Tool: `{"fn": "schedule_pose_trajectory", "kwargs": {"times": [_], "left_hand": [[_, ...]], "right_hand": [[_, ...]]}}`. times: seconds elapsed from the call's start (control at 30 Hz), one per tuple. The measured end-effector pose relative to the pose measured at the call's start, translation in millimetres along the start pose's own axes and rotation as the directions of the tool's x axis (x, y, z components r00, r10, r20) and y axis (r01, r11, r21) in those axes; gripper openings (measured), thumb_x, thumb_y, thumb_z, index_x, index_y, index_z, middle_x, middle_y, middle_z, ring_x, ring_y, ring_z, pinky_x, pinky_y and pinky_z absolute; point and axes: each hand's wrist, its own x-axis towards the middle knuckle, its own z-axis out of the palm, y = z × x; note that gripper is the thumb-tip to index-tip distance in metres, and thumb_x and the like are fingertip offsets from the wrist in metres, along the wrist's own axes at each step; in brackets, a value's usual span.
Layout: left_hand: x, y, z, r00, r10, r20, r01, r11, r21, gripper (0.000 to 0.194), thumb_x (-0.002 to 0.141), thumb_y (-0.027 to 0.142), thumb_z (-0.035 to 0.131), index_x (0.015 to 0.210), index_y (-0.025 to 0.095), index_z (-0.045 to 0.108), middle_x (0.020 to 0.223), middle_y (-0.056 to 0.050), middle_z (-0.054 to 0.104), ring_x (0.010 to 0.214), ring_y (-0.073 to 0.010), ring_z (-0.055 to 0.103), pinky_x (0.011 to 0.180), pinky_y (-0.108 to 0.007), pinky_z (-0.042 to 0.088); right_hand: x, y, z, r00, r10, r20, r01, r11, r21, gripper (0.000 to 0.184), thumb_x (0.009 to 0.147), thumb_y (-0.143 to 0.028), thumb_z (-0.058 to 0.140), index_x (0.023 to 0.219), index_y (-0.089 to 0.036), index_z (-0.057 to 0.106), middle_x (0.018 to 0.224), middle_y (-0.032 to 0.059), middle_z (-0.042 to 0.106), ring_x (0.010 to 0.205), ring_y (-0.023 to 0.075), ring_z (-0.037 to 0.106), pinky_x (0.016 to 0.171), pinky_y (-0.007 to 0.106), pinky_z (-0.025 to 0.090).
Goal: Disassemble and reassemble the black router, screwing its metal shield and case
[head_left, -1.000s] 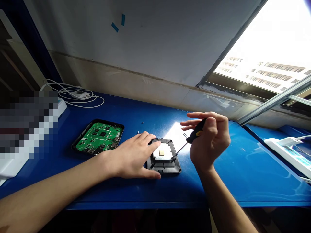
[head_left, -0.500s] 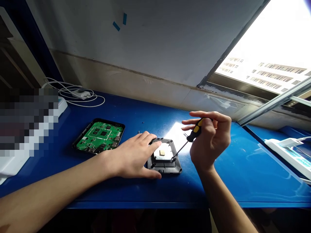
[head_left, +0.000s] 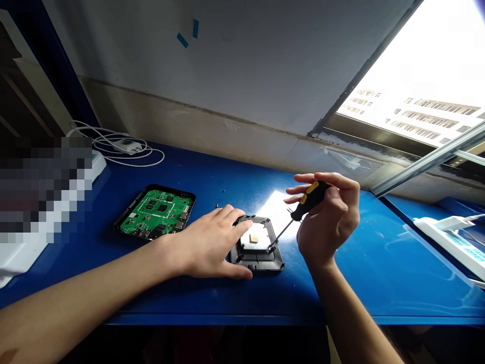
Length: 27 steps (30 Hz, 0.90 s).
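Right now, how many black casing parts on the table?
2: one casing part, left, holds the green circuit board; the other lies partly under the left hand, near the screwdriver. More could be hidden.

Two blue tape strips (head_left: 195,29) mark the wall (head_left: 257,71).

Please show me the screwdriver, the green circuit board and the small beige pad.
Screwdriver (head_left: 306,203): head view, on its handle.
Green circuit board (head_left: 157,212): head view, near its middle.
Small beige pad (head_left: 253,238): head view, on its top.
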Motion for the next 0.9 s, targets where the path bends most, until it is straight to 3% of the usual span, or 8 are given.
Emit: {"fn": "schedule_pose_trajectory", "kwargs": {"times": [0.1, 0.2, 0.27, 0.4, 0.57, 0.7, 0.9], "left_hand": [[0.1, -0.5, 0.5, 1.0, -0.005, 0.007, 0.005, 1.0, 0.003, 0.086, 0.084, 0.074, 0.062, 0.148, 0.019, 0.044, 0.152, -0.017, 0.044, 0.14, -0.0376, 0.039, 0.112, -0.051, 0.041], [-0.3, -0.6, 1.5, 1.0, 0.0, 0.0, 0.0, 1.0, 0.005, 0.088, 0.084, 0.074, 0.061, 0.149, 0.018, 0.044, 0.152, -0.017, 0.045, 0.14, -0.037, 0.039, 0.111, -0.049, 0.041], [-0.7, -0.7, 2.4, 1.0, 0.002, -0.005, -0.002, 1.0, 0.007, 0.087, 0.084, 0.075, 0.061, 0.148, 0.018, 0.044, 0.151, -0.017, 0.045, 0.14, -0.0367, 0.039, 0.111, -0.049, 0.041], [-0.8, -1.3, 3.6, 1.0, 0.003, -0.012, -0.003, 1.0, 0.008, 0.086, 0.085, 0.075, 0.06, 0.149, 0.019, 0.044, 0.152, -0.017, 0.044, 0.14, -0.0367, 0.039, 0.112, -0.05, 0.04], [-1.0, -2.1, 3.0, 1.0, 0.002, -0.012, -0.001, 1.0, 0.003, 0.088, 0.084, 0.075, 0.061, 0.149, 0.019, 0.043, 0.153, -0.018, 0.044, 0.142, -0.038, 0.037, 0.113, -0.051, 0.038], [-1.0, -1.7, 2.1, 1.0, 0.008, -0.011, -0.008, 1.0, -0.008, 0.088, 0.084, 0.074, 0.061, 0.149, 0.018, 0.044, 0.152, -0.018, 0.045, 0.14, -0.038, 0.039, 0.11, -0.05, 0.041], [0.3, -0.6, 1.8, 1.0, 0.002, -0.012, -0.002, 1.0, -0.005, 0.087, 0.084, 0.073, 0.062, 0.148, 0.018, 0.044, 0.151, -0.018, 0.045, 0.139, -0.038, 0.04, 0.111, -0.052, 0.04]], "right_hand": [[0.1, 0.8, -1.1, 0.996, -0.093, -0.001, 0.093, 0.991, -0.101, 0.01, 0.094, -0.032, 0.062, 0.093, -0.022, 0.063, 0.083, -0.0021, 0.063, 0.06, 0.0133, 0.067, 0.046, 0.027, 0.056], [0.3, 0.1, -1.9, 0.993, -0.109, -0.055, 0.097, 0.979, -0.18, 0.009, 0.09, -0.028, 0.07, 0.092, -0.021, 0.064, 0.077, -0.0037, 0.064, 0.057, 0.0118, 0.066, 0.047, 0.025, 0.055], [0.2, -1.0, -1.3, 0.992, -0.086, -0.087, 0.07, 0.982, -0.175, 0.006, 0.094, -0.024, 0.061, 0.094, -0.02, 0.065, 0.077, -0.0026, 0.069, 0.055, 0.0122, 0.067, 0.047, 0.025, 0.054], [-0.3, -1.6, 0.9, 0.993, -0.053, -0.105, 0.045, 0.996, -0.082, 0.023, 0.096, -0.017, 0.042, 0.092, -0.02, 0.064, 0.074, -0.0009, 0.074, 0.05, 0.0148, 0.067, 0.043, 0.027, 0.052], [-0.9, 1.4, 0.2, 0.991, -0.128, -0.044, 0.121, 0.984, -0.131, 0.013, 0.096, -0.025, 0.053, 0.093, -0.023, 0.065, 0.086, -0.0003, 0.068, 0.057, 0.0144, 0.068, 0.043, 0.028, 0.054], [-1.4, -0.8, -0.2, 0.99, -0.138, -0.031, 0.126, 0.96, -0.251, 0.006, 0.09, -0.026, 0.067, 0.095, -0.023, 0.067, 0.081, -0.0025, 0.065, 0.06, 0.0127, 0.068, 0.05, 0.027, 0.058], [-2.1, -4.4, 2.0, 0.993, -0.044, -0.11, 0.03, 0.992, -0.126, 0.022, 0.096, -0.019, 0.041, 0.098, -0.023, 0.063, 0.073, -0.0018, 0.074, 0.045, 0.014, 0.064, 0.04, 0.025, 0.046]]}}
